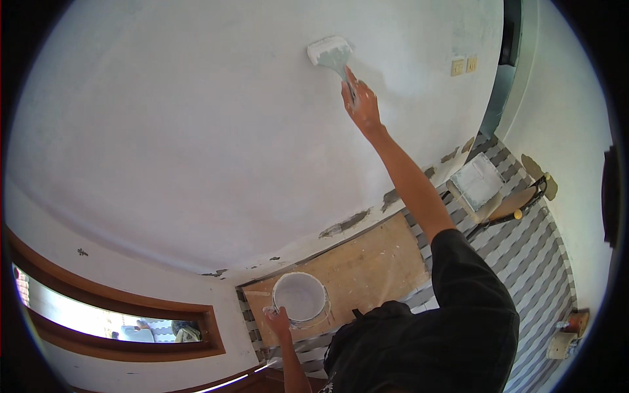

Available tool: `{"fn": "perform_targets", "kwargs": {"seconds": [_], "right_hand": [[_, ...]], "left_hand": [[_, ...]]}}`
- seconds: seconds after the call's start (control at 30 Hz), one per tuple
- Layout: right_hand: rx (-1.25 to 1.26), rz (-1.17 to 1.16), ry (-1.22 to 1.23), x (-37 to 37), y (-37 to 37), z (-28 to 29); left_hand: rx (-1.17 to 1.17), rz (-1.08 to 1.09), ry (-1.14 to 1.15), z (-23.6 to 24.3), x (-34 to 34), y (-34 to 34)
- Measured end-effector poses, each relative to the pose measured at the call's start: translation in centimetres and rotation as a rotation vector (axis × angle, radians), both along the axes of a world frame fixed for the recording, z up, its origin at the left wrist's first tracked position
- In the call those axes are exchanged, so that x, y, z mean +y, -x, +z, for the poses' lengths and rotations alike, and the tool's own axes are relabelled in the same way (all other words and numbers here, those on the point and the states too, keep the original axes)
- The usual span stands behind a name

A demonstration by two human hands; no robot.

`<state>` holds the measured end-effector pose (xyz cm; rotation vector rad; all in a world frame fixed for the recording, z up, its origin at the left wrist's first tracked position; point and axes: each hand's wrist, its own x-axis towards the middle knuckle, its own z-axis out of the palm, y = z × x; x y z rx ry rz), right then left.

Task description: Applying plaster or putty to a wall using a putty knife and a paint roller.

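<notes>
My right hand (360,101) grips the handle of a wide paint brush (329,54), whose white-coated bristles rest against the pale wall (196,111) high in the upper middle. My left hand (277,319), low in the view, is closed at the near left rim of a white bucket (321,285) holding pale paint. The bucket is over a tan board (373,252) on the floor. The exact hold of my left fingers is partly hidden.
Patches of bare plaster (344,221) line the wall's foot. A white tray (477,175) rests on a chair (514,203) at the right on patterned tiles (524,262). A wood-framed window (118,347) is lower left, sockets (457,67) upper right, small containers (562,344) lower right.
</notes>
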<state>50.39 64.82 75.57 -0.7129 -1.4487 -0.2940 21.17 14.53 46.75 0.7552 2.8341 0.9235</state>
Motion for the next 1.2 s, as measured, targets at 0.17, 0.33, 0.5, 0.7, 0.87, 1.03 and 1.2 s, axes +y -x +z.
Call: {"fn": "perform_targets", "kwargs": {"seconds": [0.17, 0.33, 0.5, 0.7, 0.87, 1.03, 1.2], "right_hand": [[-0.15, -0.09, 0.206, 0.1, -0.6, -8.7], [-0.141, 0.055, 0.347, -3.5, -2.1, -14.3], [0.026, 0.075, 0.027, -0.6, -2.0, -2.7], [-0.062, 0.015, 0.067, 1.2, 0.4, 2.4], [-0.195, -0.083, 0.292, -0.9, -1.2, -11.5], [-0.206, 0.08, 0.548, -4.5, -2.2, -22.0], [-0.143, 0.134, 0.746, -9.3, -4.5, -28.6]], "left_hand": [[-0.009, 0.016, -0.039, 0.9, 0.2, -1.1], [-0.05, 0.055, -0.02, 2.4, -0.5, -2.4], [0.031, -0.024, -0.047, 2.1, -1.0, -2.0], [0.274, -0.077, -0.148, 0.0, -1.2, -1.2], [-0.055, -0.023, -0.171, 1.8, 0.3, -2.5], [-0.15, -0.004, -0.222, -0.2, -1.1, -0.9], [-0.052, -0.039, -0.011, 1.2, -0.6, -1.9]]}}
